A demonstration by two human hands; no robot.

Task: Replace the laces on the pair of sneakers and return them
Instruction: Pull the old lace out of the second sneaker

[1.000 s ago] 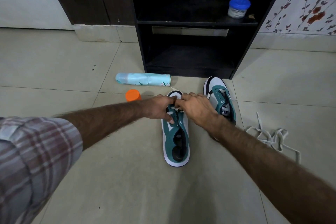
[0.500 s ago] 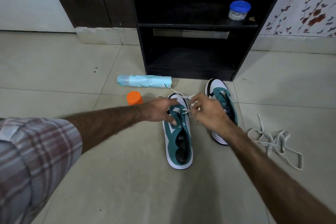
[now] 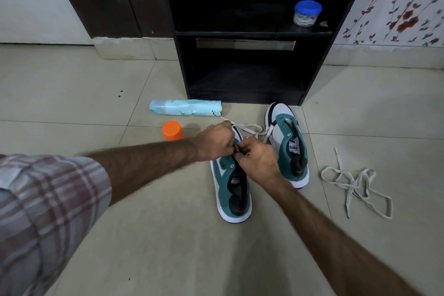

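While the near sneaker lies on the floor before the dark shelf unit, its white lace is pinched by both curled hands, left and right. Right of it lie the second sneaker and a loose lace.

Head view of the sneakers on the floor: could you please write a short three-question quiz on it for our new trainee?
1. True or false: both hands are working at the front of the near sneaker.
2. Which thing stands on the upper board of the dark shelf? A) orange cap B) blue-lidded jar C) spray can
3. Fill in: the loose lace lies on the floor to the ___ of the far sneaker.

Key: 1 true, left hand and right hand meet there. 2 B, the jar. 3 right.
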